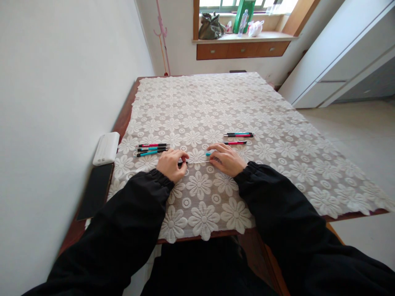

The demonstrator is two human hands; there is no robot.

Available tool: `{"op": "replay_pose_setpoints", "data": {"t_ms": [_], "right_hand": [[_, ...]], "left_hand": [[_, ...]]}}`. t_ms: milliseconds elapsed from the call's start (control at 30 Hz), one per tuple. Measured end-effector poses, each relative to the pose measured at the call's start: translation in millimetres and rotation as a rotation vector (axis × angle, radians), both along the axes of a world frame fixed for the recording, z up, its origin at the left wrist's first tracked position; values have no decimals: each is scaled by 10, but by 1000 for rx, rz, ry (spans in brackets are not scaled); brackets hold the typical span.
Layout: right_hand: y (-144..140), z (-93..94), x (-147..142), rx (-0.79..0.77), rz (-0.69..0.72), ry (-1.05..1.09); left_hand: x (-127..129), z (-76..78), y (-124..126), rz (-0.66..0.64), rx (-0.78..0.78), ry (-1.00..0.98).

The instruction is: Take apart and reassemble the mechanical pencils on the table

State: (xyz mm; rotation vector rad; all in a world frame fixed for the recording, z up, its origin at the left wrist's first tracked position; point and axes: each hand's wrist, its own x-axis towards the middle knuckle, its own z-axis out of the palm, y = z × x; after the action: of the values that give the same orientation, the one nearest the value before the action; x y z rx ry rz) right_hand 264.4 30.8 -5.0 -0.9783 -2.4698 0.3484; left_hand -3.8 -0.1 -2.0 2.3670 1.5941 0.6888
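Note:
In the head view my left hand [173, 163] pinches a short black pen part [182, 163] just above the tablecloth. A thin white pen refill [199, 162] runs from that part across to my right hand [227, 159], whose thumb and fingertips are closed on its far end. A teal pen piece [207, 154] pokes out beneath the right fingers; the rest of it is hidden. Beyond my left hand lie several pens, a red and black one [152, 145] and a teal and black one [151, 153] among them. Past my right hand are a red and black pen [235, 143] and a small group of pens [238, 134].
A floral lace tablecloth [197, 111] covers the table. Along the left wall sit a white box-shaped device [106, 149] and a flat black object [95, 191]. A dark bag [211, 26] and a green box [243, 16] stand on the windowsill.

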Motion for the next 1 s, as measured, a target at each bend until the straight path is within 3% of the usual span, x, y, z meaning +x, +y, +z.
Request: {"op": "replay_pose_setpoints", "data": {"t_ms": [433,667,867,1000], "right_hand": [[1,20,10,11,-7,-4],[-12,9,-22,7,4,18],[-33,14,-49,17,31,44],[-45,24,-57,20,41,56]], "left_hand": [[-9,-18,2,-23,2,-12],[-9,-18,14,-105,-7,-27],[3,-5,25,-252,-28,-32],[20,24,-7,-176,2,23]]}}
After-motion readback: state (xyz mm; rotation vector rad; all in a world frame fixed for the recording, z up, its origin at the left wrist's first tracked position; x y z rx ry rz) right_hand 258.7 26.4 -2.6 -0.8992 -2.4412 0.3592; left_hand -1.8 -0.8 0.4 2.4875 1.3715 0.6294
